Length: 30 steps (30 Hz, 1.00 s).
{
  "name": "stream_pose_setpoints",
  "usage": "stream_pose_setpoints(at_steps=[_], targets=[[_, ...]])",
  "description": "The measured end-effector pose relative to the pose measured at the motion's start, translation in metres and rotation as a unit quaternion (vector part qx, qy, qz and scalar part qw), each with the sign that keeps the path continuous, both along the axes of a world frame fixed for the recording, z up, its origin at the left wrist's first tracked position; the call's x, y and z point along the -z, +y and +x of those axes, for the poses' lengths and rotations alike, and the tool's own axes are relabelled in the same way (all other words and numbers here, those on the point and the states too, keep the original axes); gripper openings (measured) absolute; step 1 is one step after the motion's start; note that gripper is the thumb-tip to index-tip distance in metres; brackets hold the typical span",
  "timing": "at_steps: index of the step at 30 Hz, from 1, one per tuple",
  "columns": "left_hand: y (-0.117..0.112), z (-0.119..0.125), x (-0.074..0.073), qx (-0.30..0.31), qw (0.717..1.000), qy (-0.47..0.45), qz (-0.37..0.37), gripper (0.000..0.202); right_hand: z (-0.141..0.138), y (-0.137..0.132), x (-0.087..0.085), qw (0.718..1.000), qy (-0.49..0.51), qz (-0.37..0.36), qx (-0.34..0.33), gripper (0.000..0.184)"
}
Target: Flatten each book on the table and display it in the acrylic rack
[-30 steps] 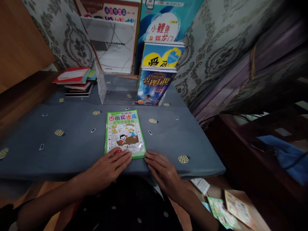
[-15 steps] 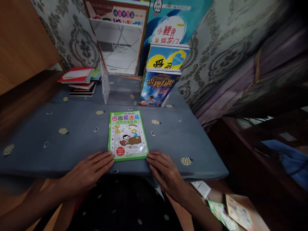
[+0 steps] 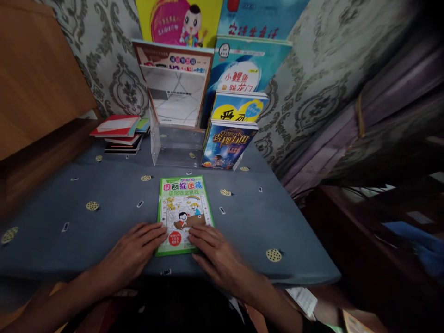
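Seemingly, we steady the book.
Its edges lie under flat left hand and right hand, ungripped; lifting needs gripping.

A table draped in blue-grey, pineapple-patterned cloth spread beneath the left hand and the right hand. Flat on it, at the left fingertips and partly under the right fingers, lay a green-bordered rectangular paper book. Ahead of both hands stood a clear plastic rack; ahead and left, a red-topped stack of books.
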<state>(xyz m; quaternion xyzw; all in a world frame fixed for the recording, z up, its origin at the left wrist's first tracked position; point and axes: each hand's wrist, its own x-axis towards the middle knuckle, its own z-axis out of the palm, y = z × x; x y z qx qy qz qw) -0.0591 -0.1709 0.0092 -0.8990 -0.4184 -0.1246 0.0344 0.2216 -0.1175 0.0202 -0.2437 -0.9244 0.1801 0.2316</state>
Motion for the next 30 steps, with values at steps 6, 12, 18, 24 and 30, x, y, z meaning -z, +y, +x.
stream_pose_setpoints(at_steps=[6,12,18,24,30], targets=[[0.036,-0.005,0.012,-0.045,0.999,-0.023,0.001,0.046,-0.030,0.029,-0.009,0.993,-0.106,-0.039,-0.021,0.044],[0.078,-0.006,0.008,-0.078,0.996,-0.034,0.007,0.040,-0.051,0.075,0.001,0.992,-0.115,-0.044,0.041,0.044],[0.103,-0.005,0.013,-0.148,0.988,-0.032,-0.003,0.042,-0.043,0.103,0.003,0.977,-0.130,-0.057,0.158,0.048],[0.108,-0.004,0.029,-0.211,0.970,-0.116,-0.029,0.043,-0.027,0.095,0.014,0.972,-0.120,-0.032,0.202,0.049],[0.121,0.002,0.023,-0.231,0.816,-0.490,-0.200,0.056,-0.011,0.082,0.054,0.975,-0.054,0.015,0.213,0.053]])
